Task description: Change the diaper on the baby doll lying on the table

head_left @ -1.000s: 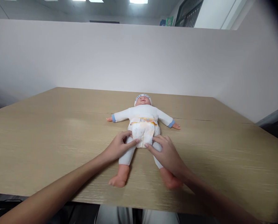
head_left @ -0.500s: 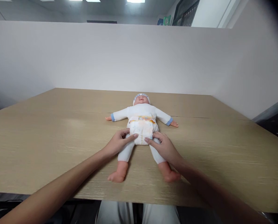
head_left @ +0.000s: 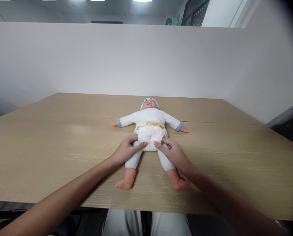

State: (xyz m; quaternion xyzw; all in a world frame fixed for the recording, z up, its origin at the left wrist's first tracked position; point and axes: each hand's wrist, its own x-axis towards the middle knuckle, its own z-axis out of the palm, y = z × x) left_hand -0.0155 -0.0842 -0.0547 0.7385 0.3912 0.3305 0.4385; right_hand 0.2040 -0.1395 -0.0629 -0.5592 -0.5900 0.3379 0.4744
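A baby doll [head_left: 150, 114] in a white suit with blue cuffs and a lettered headband lies on its back, feet toward me. Around its hips sits a white diaper [head_left: 150, 134] with a colourful printed waistband and a yellow centre line. My left hand [head_left: 129, 148] grips the diaper's left leg edge, thumb on the front and fingers curled at the side. At the right leg edge my right hand [head_left: 173, 151] does the same, its thumb pressed on the front. The fingertips under the diaper's edges are partly hidden.
The doll rests on a wide wooden table [head_left: 63, 144] with a seam running across it. A white partition [head_left: 136, 59] rises behind the table and along the right. My legs [head_left: 146, 224] are below the near edge.
Both thumbs have slid slightly inward on the diaper's front, nearer the centre line. The doll lies as before, and the view has shifted a little.
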